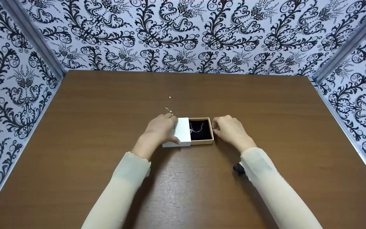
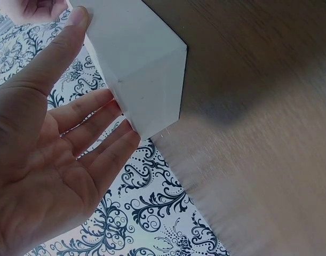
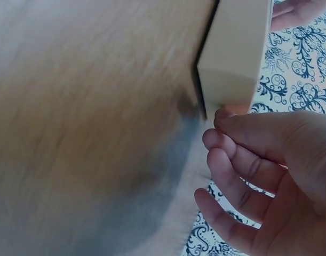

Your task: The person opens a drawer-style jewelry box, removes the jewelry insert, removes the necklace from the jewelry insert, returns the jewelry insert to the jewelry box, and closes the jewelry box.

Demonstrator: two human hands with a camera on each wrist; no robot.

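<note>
My left hand [image 1: 160,128] grips the white box sleeve [image 1: 183,132], its thumb at the near side and its fingers along the far side. From the sleeve's right end sticks out a tan tray [image 1: 201,142] with a black lining, on which lies a thin silvery chain [image 1: 197,130]. At the tray's right end is my right hand [image 1: 230,128], fingers curled. In the right wrist view its thumb [image 3: 253,128] meets the forefinger close by the end of the tray [image 3: 227,80]; whether they touch the tray is hard to tell.
Just beyond the left fingers lies a small shiny chain-like piece [image 1: 169,110], partly hidden by the hand. Farther back is a tiny pale speck [image 1: 170,97]. Patterned walls [image 1: 183,35] border the brown table [image 1: 106,95]. Something black [image 1: 239,169] shows at the right cuff.
</note>
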